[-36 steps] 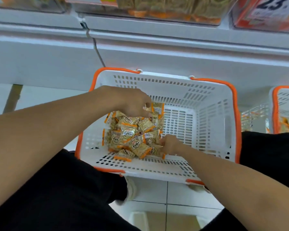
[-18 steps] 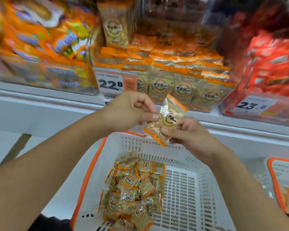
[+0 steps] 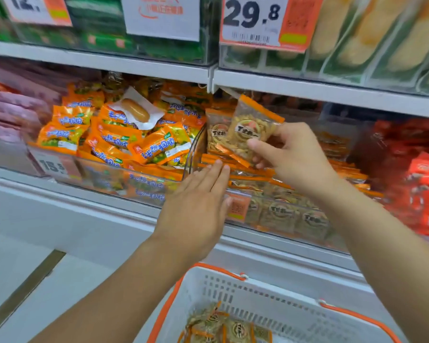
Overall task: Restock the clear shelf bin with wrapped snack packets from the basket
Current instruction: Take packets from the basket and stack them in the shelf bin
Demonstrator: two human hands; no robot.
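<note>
Right hand (image 3: 290, 154), centre right of the frame, pinching a clear snack packet (image 3: 252, 127) with orange end seals between thumb and fingers; the packet is held upright over the clear shelf bin (image 3: 278, 214), just in front of a similar packet standing at the bin's left wall. Left hand (image 3: 196, 204), centre of the frame, spread flat with fingers straight and close together, fingertips touching the orange-edged packets (image 3: 248, 179) stacked in the bin near its front left corner. A price label (image 3: 238, 206) is fixed to the bin's front, partly behind the left hand. Neighbouring bin (image 3: 104, 174) to the left, heaped with orange-and-green packets. White basket (image 3: 258, 303) with orange rim, lower centre of the frame, with more snack packets (image 3: 228, 328) lying in it. Price card (image 3: 260, 19) reading 29.8 on the upper shelf
</note>
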